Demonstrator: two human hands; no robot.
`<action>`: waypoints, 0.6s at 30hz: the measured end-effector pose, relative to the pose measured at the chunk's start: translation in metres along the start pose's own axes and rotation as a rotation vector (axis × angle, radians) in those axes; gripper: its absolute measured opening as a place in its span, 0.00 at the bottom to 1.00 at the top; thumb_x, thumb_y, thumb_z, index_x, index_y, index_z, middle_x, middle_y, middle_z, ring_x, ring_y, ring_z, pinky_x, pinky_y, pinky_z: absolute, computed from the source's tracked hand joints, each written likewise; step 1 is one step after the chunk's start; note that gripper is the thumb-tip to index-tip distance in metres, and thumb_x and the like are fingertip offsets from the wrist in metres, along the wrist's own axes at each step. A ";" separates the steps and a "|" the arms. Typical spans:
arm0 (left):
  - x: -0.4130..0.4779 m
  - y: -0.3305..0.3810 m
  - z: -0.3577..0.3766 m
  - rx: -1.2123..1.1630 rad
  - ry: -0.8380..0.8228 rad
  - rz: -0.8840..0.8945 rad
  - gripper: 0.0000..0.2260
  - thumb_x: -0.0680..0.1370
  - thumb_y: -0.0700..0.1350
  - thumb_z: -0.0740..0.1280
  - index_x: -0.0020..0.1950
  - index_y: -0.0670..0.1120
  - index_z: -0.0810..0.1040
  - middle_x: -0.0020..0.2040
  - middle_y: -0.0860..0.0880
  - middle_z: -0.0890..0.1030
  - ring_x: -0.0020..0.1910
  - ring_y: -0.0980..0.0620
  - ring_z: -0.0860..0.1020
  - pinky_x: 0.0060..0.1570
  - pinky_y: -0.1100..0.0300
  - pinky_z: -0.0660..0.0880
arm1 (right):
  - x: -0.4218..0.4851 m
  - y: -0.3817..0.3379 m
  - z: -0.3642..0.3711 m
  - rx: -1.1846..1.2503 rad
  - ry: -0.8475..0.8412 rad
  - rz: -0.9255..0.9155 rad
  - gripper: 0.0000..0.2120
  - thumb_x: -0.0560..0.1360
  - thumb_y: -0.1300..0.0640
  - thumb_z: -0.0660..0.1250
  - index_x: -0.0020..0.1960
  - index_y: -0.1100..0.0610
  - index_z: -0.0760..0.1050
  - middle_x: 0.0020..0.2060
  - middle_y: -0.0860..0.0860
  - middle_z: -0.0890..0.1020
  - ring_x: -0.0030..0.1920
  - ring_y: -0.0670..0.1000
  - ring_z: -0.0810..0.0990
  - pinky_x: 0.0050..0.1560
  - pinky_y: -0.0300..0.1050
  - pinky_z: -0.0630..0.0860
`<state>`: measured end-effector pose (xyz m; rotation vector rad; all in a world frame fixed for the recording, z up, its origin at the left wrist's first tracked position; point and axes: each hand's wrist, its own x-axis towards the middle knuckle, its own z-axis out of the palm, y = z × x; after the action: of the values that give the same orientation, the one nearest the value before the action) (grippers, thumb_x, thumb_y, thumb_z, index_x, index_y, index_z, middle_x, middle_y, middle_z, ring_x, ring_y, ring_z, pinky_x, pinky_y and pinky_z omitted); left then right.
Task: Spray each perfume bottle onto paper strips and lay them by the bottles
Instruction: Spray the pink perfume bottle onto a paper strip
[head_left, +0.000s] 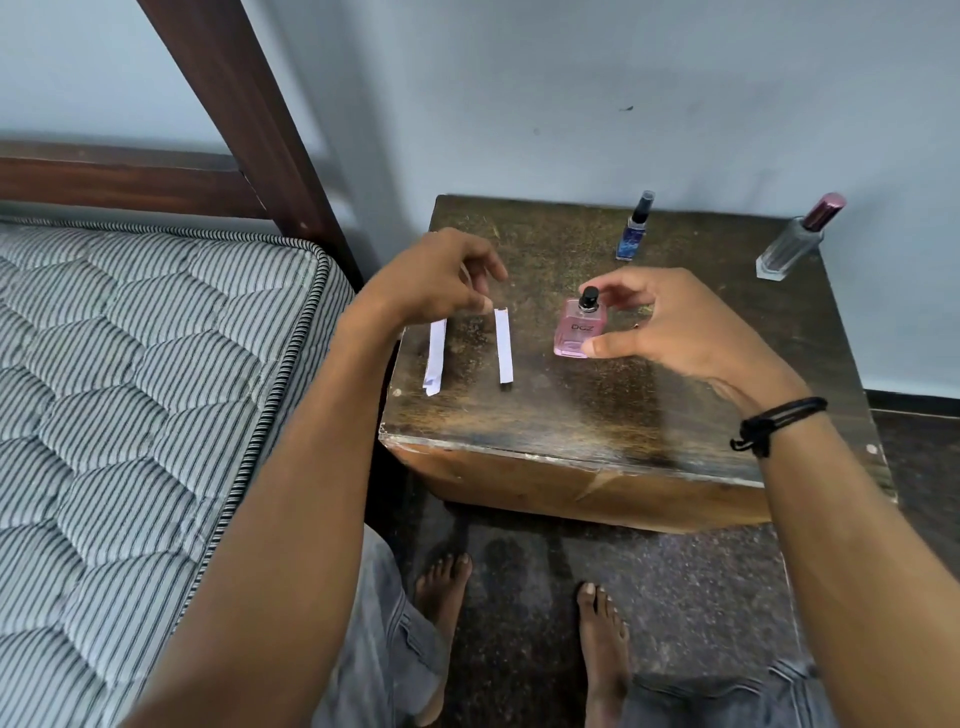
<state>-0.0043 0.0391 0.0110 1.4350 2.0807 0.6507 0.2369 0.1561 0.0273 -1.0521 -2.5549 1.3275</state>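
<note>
A small pink perfume bottle (575, 332) with a black cap stands on the dark wooden table (571, 415). My right hand (675, 332) holds it, thumb against its lower right side and index finger by the cap. Two white paper strips lie to its left: one (503, 348) near the bottle, another (435, 358) by the table's left edge. My left hand (441, 275) hovers over the far end of the nearer strip, fingers loosely curled, thumb tip just beside the paper. A blue bottle (634, 234) and a clear bottle with a maroon cap (795, 244) stand at the back.
A striped mattress (130, 389) and dark wooden bed frame (249, 114) lie left of the table. A pale wall rises behind it. My bare feet (441, 587) stand on the dark floor below the table's front edge.
</note>
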 end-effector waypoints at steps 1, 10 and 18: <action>0.000 -0.003 -0.002 0.005 0.011 -0.008 0.13 0.71 0.37 0.77 0.52 0.49 0.83 0.40 0.54 0.82 0.33 0.63 0.76 0.43 0.64 0.75 | 0.000 0.000 0.001 -0.010 -0.002 -0.007 0.25 0.68 0.58 0.82 0.62 0.45 0.80 0.52 0.36 0.81 0.59 0.46 0.79 0.60 0.46 0.66; 0.001 -0.013 -0.007 0.086 0.136 -0.076 0.03 0.74 0.43 0.74 0.46 0.47 0.85 0.44 0.50 0.85 0.41 0.55 0.81 0.46 0.62 0.76 | 0.003 0.003 0.008 -0.147 0.053 -0.043 0.16 0.74 0.54 0.78 0.60 0.51 0.82 0.53 0.46 0.84 0.56 0.48 0.81 0.56 0.43 0.67; 0.006 -0.009 0.005 0.091 0.093 -0.049 0.02 0.73 0.44 0.76 0.44 0.49 0.84 0.39 0.54 0.82 0.37 0.60 0.78 0.42 0.62 0.74 | -0.001 -0.003 0.011 -0.059 0.147 -0.081 0.11 0.70 0.53 0.81 0.51 0.51 0.85 0.46 0.45 0.86 0.48 0.47 0.83 0.47 0.39 0.73</action>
<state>-0.0095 0.0427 0.0002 1.4232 2.2364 0.6210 0.2322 0.1470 0.0227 -1.0041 -2.5131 1.1179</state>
